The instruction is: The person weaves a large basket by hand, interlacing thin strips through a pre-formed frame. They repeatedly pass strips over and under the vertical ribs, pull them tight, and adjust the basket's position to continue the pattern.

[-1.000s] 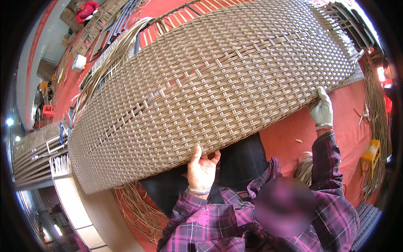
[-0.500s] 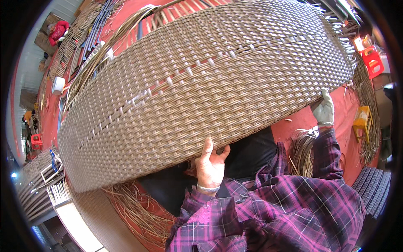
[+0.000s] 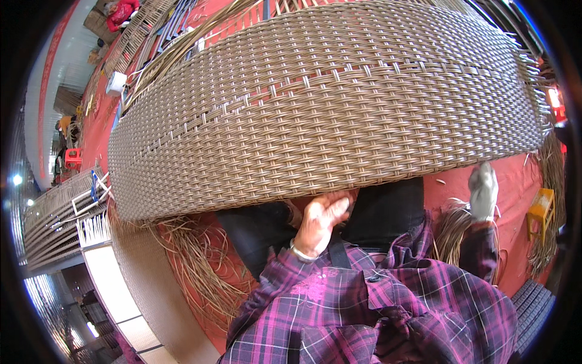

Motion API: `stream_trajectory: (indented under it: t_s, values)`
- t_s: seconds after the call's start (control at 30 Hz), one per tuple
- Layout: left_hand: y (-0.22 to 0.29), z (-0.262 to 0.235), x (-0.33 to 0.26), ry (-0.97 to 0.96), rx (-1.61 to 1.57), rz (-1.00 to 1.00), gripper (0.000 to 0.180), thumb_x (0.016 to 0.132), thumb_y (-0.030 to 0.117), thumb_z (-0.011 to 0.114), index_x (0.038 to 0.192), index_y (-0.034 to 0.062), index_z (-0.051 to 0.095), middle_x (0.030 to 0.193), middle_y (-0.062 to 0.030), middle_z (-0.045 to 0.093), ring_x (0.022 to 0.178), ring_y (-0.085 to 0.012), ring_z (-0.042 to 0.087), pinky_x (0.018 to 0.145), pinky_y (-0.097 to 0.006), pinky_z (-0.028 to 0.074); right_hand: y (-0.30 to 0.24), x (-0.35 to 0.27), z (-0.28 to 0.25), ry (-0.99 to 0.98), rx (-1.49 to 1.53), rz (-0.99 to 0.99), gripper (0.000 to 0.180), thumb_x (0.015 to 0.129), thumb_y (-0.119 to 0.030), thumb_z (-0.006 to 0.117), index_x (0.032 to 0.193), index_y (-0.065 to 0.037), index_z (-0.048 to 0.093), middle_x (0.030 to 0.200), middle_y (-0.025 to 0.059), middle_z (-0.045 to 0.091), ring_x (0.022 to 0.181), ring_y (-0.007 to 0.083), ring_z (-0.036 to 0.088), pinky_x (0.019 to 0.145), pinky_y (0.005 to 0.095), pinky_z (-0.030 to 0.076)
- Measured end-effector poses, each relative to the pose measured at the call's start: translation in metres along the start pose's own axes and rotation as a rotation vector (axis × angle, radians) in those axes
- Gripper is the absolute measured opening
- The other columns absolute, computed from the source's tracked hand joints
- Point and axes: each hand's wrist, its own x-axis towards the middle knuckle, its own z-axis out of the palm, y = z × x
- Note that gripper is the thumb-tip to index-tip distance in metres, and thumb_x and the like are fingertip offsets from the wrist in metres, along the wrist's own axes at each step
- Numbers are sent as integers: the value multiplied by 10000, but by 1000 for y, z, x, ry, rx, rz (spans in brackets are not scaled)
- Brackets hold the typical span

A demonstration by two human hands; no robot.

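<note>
A large curved panel of brown woven wicker point(image 3: 327, 115) fills the upper half of the view, above my lap. My left hand point(image 3: 322, 219), bare with a bracelet at the wrist, grips its lower rim near the middle, fingers curled under the edge. My right hand point(image 3: 483, 189) wears a pale grey glove and points up at the lower rim further right. Whether it grips the rim or only touches it is hidden. Purple plaid sleeves cover both arms.
Loose rattan strands point(image 3: 194, 261) lie on the red floor at the left, and more point(image 3: 451, 227) lie by my right arm. A yellow stool point(image 3: 539, 212) stands at the right. Stacked woven frames point(image 3: 54, 218) are at the far left, and a person in red point(image 3: 121, 12) sits far off.
The wicker panel has swung and settled lower across the view. My gloved right hand slid from its face down to the lower rim. My left hand stayed on the lower edge.
</note>
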Motion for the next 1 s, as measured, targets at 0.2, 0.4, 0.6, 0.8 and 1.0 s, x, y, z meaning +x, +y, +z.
stream_trajectory:
  t_s: [0.2,0.4,0.6,0.8,1.0]
  values:
    - [36,-30,-32,-29,497,345,132,919,8,638,1048,-8,620,909,-34,655,819,-101,643,762,-233,528,-22,-64,106,-337,-472,-498,122,911,-71,638,1017,-12,640,771,14,592,692,105,545,644,248,460]
    - [111,-48,3,235,904,779,98,876,-19,650,973,-25,640,899,-98,630,713,-167,646,636,-280,520,-64,-59,228,-631,-991,-1057,267,818,-178,726,1056,-67,674,1018,118,687,929,295,653,818,374,510]
    - [168,-70,88,481,1480,1165,126,842,54,684,964,23,671,988,-94,632,886,-278,635,759,-370,520,-43,-31,323,-597,-1090,-1292,480,819,-363,704,1192,-89,576,1164,89,615,1084,280,585,895,417,476]
    - [192,-94,125,462,1759,1289,177,812,45,670,988,55,683,967,-80,638,912,-261,622,803,-369,495,-26,-25,351,-674,-1078,-1277,509,826,-370,708,1248,-109,593,1209,86,605,1123,298,560,937,443,461]
    - [207,-100,130,292,2062,1282,161,792,70,603,950,76,633,904,-66,591,892,-250,602,773,-373,474,-11,-27,367,-469,-1090,-1343,437,771,-408,734,1087,-119,646,988,45,611,952,236,583,808,396,454]
